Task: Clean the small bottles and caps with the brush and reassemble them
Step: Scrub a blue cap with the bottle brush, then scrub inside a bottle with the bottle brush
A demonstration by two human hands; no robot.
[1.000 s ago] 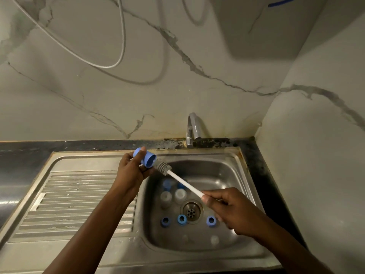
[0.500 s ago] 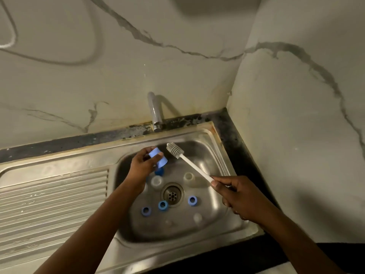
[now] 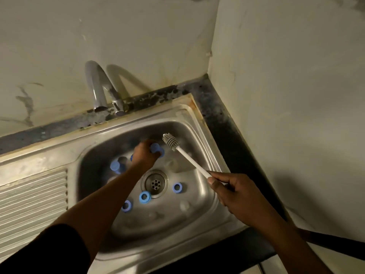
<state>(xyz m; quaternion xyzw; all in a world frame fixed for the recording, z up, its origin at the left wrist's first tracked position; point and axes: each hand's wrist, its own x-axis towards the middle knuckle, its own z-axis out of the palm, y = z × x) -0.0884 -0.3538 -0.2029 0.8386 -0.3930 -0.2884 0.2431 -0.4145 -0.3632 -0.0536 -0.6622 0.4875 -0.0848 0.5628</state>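
**Both hands over the sink, cap in the left, brush in the right**

The left hand (image 3: pixel 145 155) reaches forward and down into the sink (image 3: pixel 150 116), forearm stretched over the front rim. Its fingers are curled round a blue cap (image 3: pixel 156 148), low over the back of the basin. The hand and cap are blurred, so the exact grip cannot be made out.

The right hand (image 3: pixel 237 194) is over the right side of the basin. Thumb and fingers are closed on the end of the brush (image 3: pixel 186 156), whose white handle slants up and to the left. Its grey bristled head is in the air just to the right of the held cap, not touching it.

There are three loose caps (image 3: pixel 145 197) on the basin floor, open side up. Two are at the left front of the drain (image 3: pixel 155 182) and one is at its right. A fourth blue piece (image 3: pixel 115 167), blurred, is to the left of the left wrist. Two pale bottles (image 3: pixel 184 205) show faintly, one at the right front and one behind the drain; others cannot be counted.

One tap (image 3: pixel 96 88) is at the back and one ribbed draining board (image 3: pixel 29 194) at the left.
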